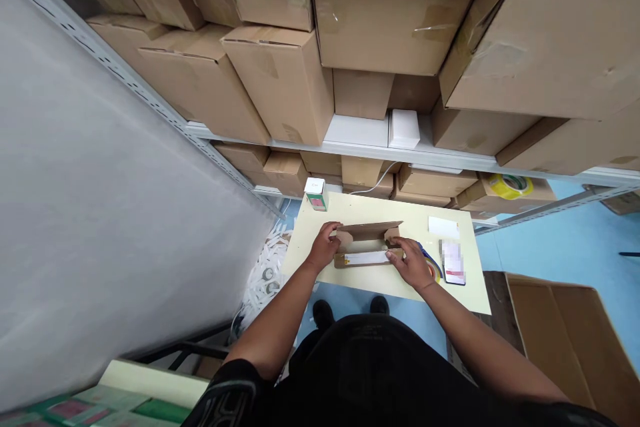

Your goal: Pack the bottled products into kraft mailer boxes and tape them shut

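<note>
A small cardboard box [373,231] lies on the cream table, its flaps standing up and its top uncovered. A white label strip [367,258] runs along the box's near side. My left hand [326,245] grips the box's left end, fingers bent over the edge. At the right end, my right hand [411,263] pinches the near corner and flap, with the thumb close to the label. Just right of that hand, partly hidden by it, is a tape dispenser [431,265] with a blue part and a yellowish roll.
On the table [345,204] stand a white-and-green carton [317,194], a white paper [443,227] and a phone [453,261]. Behind rises a shelf [360,148] stacked with brown boxes [377,7]. A yellow tape roll [511,186] rests on one box. Paper scraps [263,273] lie left; a large open carton [565,340] sits right.
</note>
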The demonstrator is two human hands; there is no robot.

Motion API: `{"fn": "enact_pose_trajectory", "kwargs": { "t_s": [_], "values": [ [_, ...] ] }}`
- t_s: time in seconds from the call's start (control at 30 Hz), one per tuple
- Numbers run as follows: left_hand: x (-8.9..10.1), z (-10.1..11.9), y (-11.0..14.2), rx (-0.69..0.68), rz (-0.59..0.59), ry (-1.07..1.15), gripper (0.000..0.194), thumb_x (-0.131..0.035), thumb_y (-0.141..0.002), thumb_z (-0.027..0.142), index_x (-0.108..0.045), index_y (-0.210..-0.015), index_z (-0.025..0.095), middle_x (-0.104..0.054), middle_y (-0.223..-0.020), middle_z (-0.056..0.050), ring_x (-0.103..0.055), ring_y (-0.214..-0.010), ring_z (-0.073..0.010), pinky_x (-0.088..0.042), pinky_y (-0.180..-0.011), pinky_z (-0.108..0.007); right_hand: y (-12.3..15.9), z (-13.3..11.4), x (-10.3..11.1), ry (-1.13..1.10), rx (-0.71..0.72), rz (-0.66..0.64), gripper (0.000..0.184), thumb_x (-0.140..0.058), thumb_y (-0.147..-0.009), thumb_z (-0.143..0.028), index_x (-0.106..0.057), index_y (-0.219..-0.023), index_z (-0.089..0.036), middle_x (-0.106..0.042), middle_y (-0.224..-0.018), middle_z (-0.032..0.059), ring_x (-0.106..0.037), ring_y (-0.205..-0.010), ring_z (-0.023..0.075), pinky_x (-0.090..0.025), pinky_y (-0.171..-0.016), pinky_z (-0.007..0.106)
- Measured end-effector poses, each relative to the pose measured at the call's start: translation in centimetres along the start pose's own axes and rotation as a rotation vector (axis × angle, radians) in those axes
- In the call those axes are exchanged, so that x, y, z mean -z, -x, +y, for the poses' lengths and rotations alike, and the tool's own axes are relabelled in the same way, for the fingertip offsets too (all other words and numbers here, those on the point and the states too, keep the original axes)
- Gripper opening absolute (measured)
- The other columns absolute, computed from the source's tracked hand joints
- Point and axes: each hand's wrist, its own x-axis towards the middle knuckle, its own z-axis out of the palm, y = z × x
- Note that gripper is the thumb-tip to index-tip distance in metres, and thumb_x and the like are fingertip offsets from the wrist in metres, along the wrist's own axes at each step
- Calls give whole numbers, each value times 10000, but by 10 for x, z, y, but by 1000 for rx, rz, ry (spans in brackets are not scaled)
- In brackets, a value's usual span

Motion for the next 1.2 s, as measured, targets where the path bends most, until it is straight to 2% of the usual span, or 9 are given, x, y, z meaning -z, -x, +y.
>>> {"fn": "enact_pose_trajectory", "kwargs": {
  "t_s": [0.13, 0.33, 0.47, 0.63, 0.87, 0.93, 1.03, 1.1, 1.2],
  "values": [
    [6, 8, 0, 49, -42, 116, 355, -602, -798, 218, -721, -1133, 221, -655, -1283, -77, -588, -1269, -267, -489, -1068, -416, 4, 2, -9, 16, -19, 72, 440, -609, -964, -518, -626, -1281, -213, -670, -1268, 148, -593, -1209, 336, -508, -1033, 547],
    [3, 20, 1, 149, 18, 108, 341, -593, -930, 496, -727, -1056, 209, -726, -1145, -80, -645, -1154, -273, -471, -1065, -433, 0, 2, -22, 2, -61, 180, 481, -632, -940, -520, -552, -1280, -190, -562, -1291, 181, -545, -1233, 340, -501, -1047, 562],
    [-8, 20, 2, 159, 85, 19, 215, -692, -871, 423, -700, -921, 214, -696, -1191, -75, -641, -1168, -257, -501, -1033, -401, 0, 2, -26, -13, -115, 197, 546, -658, -914, -543, -508, -1299, -186, -568, -1242, 172, -575, -1138, 332, -534, -978, 551],
    [-9, 11, 7, 32, 39, -117, 142, -683, -851, 270, -678, -983, 218, -626, -1329, -84, -606, -1252, -244, -518, -1043, -397, 7, 1, -28, -81, -223, 220, 620, -679, -894, -562, -468, -1340, -187, -556, -1254, 176, -618, -1009, 296, -570, -891, 508],
    [-8, 12, 16, -140, 21, -376, 218, -582, -926, 189, -672, -1121, 228, -563, -1472, -106, -545, -1365, -275, -437, -1169, -493, 8, 4, -27, 3, -52, 185, 367, -609, -959, -479, -568, -1217, -221, -552, -1260, 165, -537, -1220, 336, -487, -1053, 564],
    [-12, 17, 19, -222, 14, -498, 228, -571, -930, 169, -698, -1109, 231, -554, -1495, -109, -488, -1418, -314, -388, -1199, -544, 8, 5, -28, 20, -47, 183, 343, -594, -972, -476, -570, -1198, -218, -549, -1238, 162, -539, -1207, 330, -493, -1048, 554],
    [-22, 27, 24, -329, -81, -622, 264, -584, -939, 199, -708, -1166, 248, -589, -1468, -104, -457, -1435, -346, -318, -1222, -601, 7, 5, -32, 33, -62, 184, 326, -583, -977, -491, -568, -1154, -218, -545, -1200, 152, -549, -1164, 321, -514, -1018, 539],
    [-30, 32, 28, -373, -142, -646, 300, -596, -948, 252, -690, -1233, 248, -610, -1440, -113, -470, -1424, -347, -304, -1233, -604, 4, 1, -36, 36, -71, 191, 323, -582, -974, -499, -564, -1131, -217, -540, -1188, 149, -555, -1139, 318, -524, -1002, 536],
    [-39, 30, 31, -396, -143, -649, 331, -587, -946, 249, -681, -1263, 232, -597, -1455, -126, -444, -1450, -348, -285, -1254, -604, 0, -6, -34, 36, -82, 186, 336, -586, -969, -504, -562, -1127, -208, -550, -1174, 154, -566, -1120, 319, -528, -988, 524]
  ]
}}
